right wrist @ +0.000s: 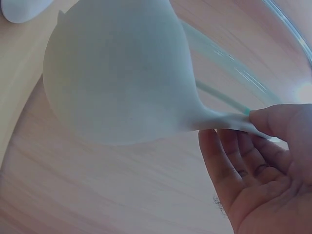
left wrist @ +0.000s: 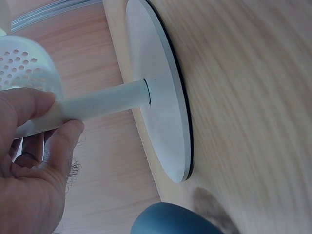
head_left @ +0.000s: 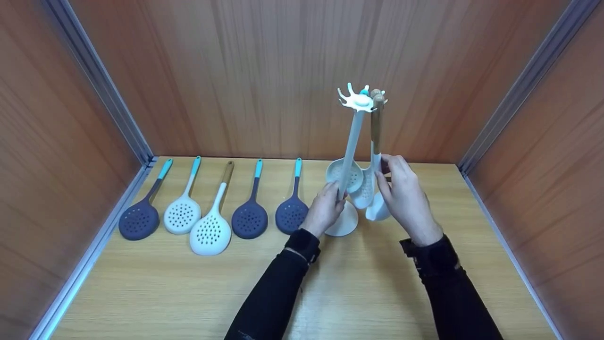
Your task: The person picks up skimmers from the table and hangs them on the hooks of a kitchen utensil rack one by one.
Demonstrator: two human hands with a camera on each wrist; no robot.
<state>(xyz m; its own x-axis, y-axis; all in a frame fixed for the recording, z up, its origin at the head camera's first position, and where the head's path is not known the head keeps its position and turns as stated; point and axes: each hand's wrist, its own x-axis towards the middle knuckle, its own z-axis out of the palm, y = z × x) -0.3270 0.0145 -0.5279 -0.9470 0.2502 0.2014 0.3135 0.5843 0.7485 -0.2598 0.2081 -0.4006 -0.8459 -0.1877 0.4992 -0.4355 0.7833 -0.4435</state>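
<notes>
Left hand [head_left: 324, 208] grips the stand [head_left: 352, 146] by its pole; right hand [head_left: 406, 194] pinches the white ladle [head_left: 377, 210] by its handle, right of the stand; ladle looks light, stiff, probably slick; best held mid-handle

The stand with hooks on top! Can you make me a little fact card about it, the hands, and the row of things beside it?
Stand: white, with its round base on the table
Left hand: grips the stand's pole
Right hand: pinches the ladle by its handle
Row: three dark turners and two white turners, all with holes
Row's handle ends: four turquoise, one brown
Sleeves: black
</notes>
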